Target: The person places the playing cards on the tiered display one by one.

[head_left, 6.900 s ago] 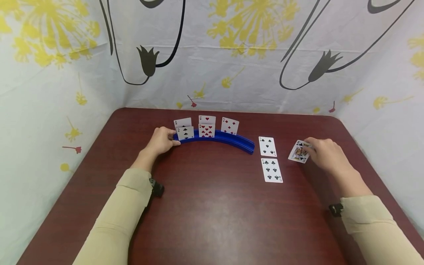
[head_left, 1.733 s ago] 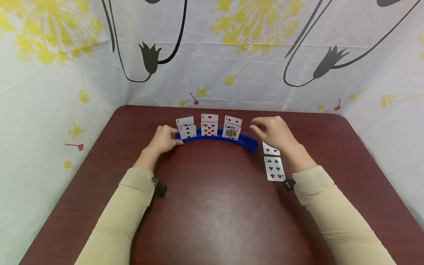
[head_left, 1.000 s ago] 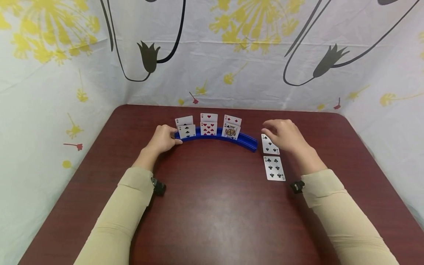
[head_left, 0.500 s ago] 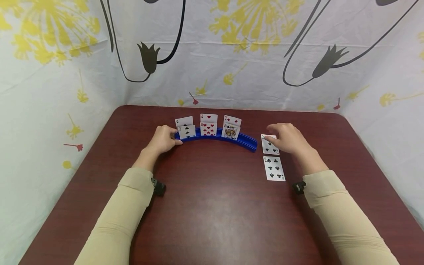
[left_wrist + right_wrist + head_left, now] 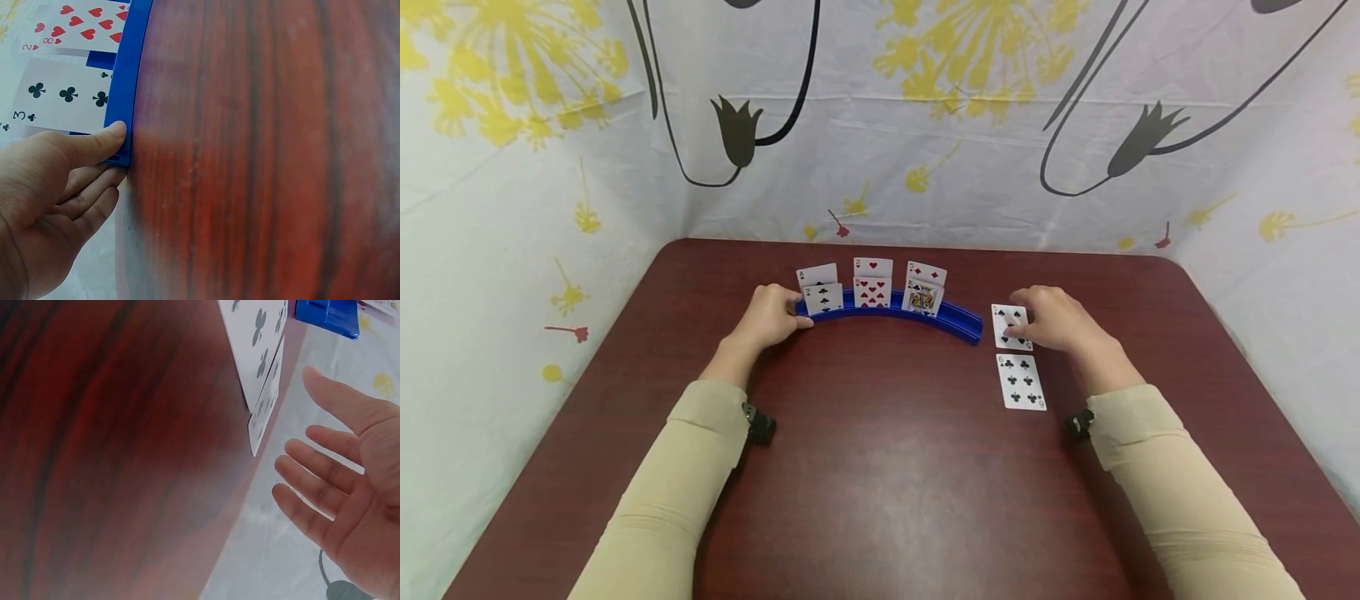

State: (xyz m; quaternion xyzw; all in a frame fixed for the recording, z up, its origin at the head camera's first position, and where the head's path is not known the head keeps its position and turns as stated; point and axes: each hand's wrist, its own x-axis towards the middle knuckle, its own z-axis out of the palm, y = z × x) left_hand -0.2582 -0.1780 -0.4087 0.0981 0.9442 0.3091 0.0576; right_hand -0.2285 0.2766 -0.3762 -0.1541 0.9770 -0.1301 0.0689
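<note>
A curved blue card holder (image 5: 961, 323) stands toward the back of the table, and my left hand (image 5: 766, 318) pinches its left end between thumb and fingers. Paired cards lean in it: the three of clubs (image 5: 822, 298) before an ace, the eight of hearts (image 5: 872, 293) before the two of hearts (image 5: 872, 265), and a king of clubs (image 5: 922, 297) before the five of diamonds (image 5: 927, 271). My right hand (image 5: 1060, 321) hovers with loose, parted fingers at the five of spades (image 5: 1009, 315), its thumb over that card. In the right wrist view the right palm (image 5: 375, 537) holds nothing.
Just nearer than the five of spades, the six of clubs (image 5: 1021, 382) lies face up on the dark red wooden table (image 5: 880, 467). A white patterned cloth (image 5: 820, 183) hangs behind the table and along both sides.
The king of clubs, earlier in the right hand, now stands in the holder before the five of diamonds. The right hand has since drawn back right to the five of spades; the left stays put.
</note>
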